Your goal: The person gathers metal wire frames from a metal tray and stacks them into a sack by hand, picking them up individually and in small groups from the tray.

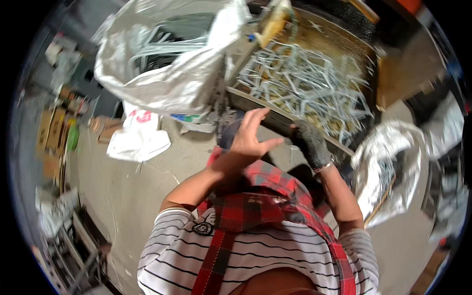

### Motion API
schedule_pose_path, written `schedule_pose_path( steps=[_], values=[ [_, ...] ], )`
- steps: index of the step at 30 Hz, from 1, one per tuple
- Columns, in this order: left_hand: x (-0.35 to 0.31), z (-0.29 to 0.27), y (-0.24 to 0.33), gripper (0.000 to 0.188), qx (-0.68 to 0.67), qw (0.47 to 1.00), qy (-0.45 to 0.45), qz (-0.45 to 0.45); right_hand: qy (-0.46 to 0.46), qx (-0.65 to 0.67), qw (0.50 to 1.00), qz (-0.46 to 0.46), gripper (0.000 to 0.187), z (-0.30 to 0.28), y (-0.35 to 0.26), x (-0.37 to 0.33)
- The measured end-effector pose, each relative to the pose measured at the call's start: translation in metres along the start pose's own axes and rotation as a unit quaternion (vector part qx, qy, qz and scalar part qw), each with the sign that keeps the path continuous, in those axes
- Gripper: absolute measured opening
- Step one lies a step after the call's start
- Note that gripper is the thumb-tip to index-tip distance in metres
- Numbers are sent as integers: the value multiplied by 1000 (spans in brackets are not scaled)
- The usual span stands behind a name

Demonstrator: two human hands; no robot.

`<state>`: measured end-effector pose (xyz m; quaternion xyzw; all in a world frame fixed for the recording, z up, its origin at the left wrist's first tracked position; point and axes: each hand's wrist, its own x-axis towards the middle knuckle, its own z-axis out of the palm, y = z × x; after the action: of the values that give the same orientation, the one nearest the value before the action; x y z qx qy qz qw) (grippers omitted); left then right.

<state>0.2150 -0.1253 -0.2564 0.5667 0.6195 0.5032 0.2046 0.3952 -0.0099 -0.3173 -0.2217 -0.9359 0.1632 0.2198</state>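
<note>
My bare left hand [250,133] is raised above my lap, thumb and fingers apart, with nothing in it. My right hand [310,141] wears a dark grey work glove and is beside the near edge of a shallow tray [260,108]. Its fingers look curled inward; what they hold, if anything, is hidden. Inside the tray lies a tangled heap of bent grey metal strips [307,81]. A red and black checked apron [255,209] covers my lap below both hands.
A large white woven sack [162,91] of long grey strips stands left of the tray. Another white sack [410,162], with thin metal pieces inside, is at the right. A white plastic bag [137,143] lies on the floor. Cardboard boxes [49,130] stand far left, above a metal frame [81,250].
</note>
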Motion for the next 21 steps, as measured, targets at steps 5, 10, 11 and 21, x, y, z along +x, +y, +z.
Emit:
schedule_pose_path(
  steps=[5, 10, 11, 21],
  values=[
    [-29, 6, 35, 17, 42, 981, -167, 93, -12, 482, 861, 163, 27, -29, -87, -46],
    [-53, 6, 42, 18, 132, 849, -175, 480, -65, 371, 922, 92, 49, -96, -134, -82],
    [-54, -2, 44, 17, 66, 868, -215, 442, -85, 331, 935, 90, 45, -105, -140, -89],
    [-25, 30, 112, 31, -67, 861, -360, 353, 57, 336, 939, 41, 42, -164, -165, -119]
  ],
)
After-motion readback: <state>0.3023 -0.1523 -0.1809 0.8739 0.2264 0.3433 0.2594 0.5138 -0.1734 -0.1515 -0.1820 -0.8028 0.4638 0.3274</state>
